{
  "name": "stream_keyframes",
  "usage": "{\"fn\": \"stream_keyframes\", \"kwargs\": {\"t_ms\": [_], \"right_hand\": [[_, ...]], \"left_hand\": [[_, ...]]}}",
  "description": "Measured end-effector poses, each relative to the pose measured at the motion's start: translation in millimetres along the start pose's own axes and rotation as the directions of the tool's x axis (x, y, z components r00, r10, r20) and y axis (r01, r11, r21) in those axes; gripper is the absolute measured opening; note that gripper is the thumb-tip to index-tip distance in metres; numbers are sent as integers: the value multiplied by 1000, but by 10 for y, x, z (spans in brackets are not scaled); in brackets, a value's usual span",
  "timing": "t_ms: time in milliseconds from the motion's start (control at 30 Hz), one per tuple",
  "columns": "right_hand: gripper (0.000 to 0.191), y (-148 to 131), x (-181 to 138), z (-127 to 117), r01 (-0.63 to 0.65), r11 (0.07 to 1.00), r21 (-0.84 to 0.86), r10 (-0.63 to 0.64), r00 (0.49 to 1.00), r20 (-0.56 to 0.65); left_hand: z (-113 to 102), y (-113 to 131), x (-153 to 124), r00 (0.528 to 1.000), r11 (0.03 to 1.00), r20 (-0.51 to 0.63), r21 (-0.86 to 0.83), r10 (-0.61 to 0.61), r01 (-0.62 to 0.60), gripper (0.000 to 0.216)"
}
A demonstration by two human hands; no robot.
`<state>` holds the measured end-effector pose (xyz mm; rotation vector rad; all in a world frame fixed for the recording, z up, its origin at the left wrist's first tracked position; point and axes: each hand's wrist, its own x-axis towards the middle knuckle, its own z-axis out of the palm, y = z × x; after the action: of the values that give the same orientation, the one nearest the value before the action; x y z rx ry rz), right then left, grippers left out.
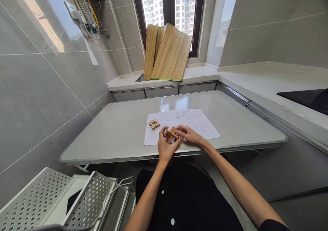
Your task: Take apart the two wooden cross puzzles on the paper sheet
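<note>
Over the near edge of a printed paper sheet, both my hands are closed around a brown wooden block puzzle with bars sticking out of it. My left hand grips it from the left and below, its thumb toward the right side. From the right, my right hand has its fingers on the puzzle's upper right part. Fingers cover some of the puzzle, so its full shape is hidden. A lighter wooden cube puzzle lies on the paper to the left of my hands.
The paper lies on a white folding table. Behind it, a folded bamboo mat leans at the window. A white counter runs along the right. White perforated racks with a cable stand at lower left, beside the tiled wall.
</note>
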<state>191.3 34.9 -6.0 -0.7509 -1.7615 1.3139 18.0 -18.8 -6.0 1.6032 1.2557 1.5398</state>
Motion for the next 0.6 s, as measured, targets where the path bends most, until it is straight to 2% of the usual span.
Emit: {"fn": "stream_keyframes", "kwargs": {"t_ms": [167,333,600], "right_hand": [[36,69,17,-4,11,999,53,-14,999,49],[33,110,9,0,1,999,51,-2,1000,9],[29,8,-23,7,19,999,-40,-19,1000,15]], "left_hand": [[-15,-34,31,997,997,-9,16,-72,72,77],[-27,-21,47,994,994,24,45,-103,102,77],[-29,-5,107,991,985,55,-118,-122,127,78]]}}
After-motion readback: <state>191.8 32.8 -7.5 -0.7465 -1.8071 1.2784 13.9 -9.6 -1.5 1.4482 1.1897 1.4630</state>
